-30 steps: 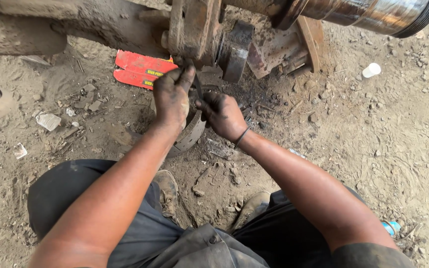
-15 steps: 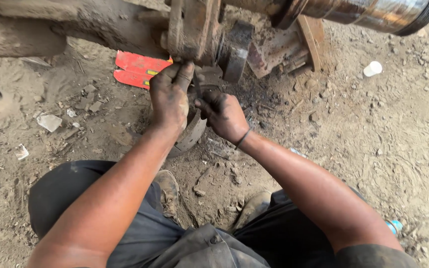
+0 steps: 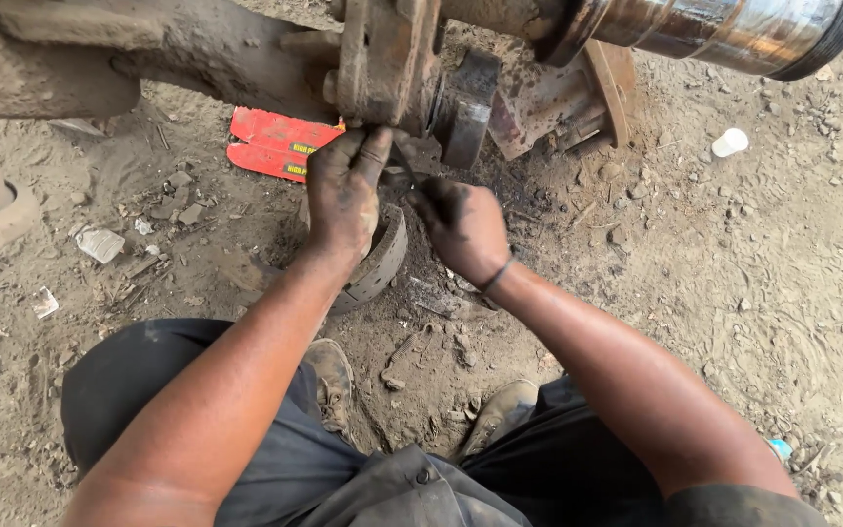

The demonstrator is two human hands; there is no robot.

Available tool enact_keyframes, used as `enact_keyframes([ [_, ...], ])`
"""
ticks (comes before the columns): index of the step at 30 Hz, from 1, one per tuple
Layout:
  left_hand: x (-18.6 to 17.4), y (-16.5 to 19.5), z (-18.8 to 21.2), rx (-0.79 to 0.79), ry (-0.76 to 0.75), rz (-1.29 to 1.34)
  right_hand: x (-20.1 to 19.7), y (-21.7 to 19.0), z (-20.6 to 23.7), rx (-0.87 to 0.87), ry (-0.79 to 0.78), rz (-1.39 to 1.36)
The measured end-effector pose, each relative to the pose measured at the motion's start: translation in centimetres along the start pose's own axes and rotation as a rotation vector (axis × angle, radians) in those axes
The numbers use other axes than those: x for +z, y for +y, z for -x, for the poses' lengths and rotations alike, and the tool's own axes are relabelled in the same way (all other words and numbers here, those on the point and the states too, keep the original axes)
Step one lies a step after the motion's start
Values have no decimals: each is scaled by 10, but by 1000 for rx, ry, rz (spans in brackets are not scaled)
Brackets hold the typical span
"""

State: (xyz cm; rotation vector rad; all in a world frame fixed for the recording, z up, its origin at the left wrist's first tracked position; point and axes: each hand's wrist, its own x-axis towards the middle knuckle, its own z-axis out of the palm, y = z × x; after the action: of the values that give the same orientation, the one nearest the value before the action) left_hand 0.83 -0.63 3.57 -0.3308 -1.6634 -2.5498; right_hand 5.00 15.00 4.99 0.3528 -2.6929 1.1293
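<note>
My left hand [image 3: 343, 195] is greasy and reaches up under a rusty axle bracket [image 3: 382, 59], its fingertips pressed on a small dark metal part [image 3: 404, 168] at the bracket's lower edge. My right hand [image 3: 461, 224], with a dark band on its wrist, pinches the same small part from the right. A curved brake shoe [image 3: 382, 263] with rivet holes lies on the dirt just below my left hand. How firmly either hand grips the part is hidden by the fingers.
A shiny axle tube [image 3: 724, 34] runs to the top right. A red flat package [image 3: 275, 144] lies on the dirt behind the bracket. A small white cup [image 3: 730, 142] sits at right. My shoes [image 3: 329, 376] rest on the sandy ground among stones and scraps.
Both hands have crept slightly upward toward the bracket's lower edge; my left fingers now sit higher against it. The brake shoe stays where it was.
</note>
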Motion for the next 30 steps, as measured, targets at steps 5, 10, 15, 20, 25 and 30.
enact_keyframes([
  [5,7,10,0,-21,-27,-160,-41,-12,14,-103,-12,232],
  [10,12,15,0,-5,-81,-141,-65,-30,19,-192,14,334],
  [15,10,13,-2,-47,-8,-53,-63,-35,12,-185,27,433],
  [20,13,9,-2,3,-83,40,-70,-29,11,-250,78,448],
  [25,10,12,5,20,59,-63,-62,-34,10,-294,87,437],
  [30,17,13,4,-17,50,37,-64,-35,8,-272,63,485],
])
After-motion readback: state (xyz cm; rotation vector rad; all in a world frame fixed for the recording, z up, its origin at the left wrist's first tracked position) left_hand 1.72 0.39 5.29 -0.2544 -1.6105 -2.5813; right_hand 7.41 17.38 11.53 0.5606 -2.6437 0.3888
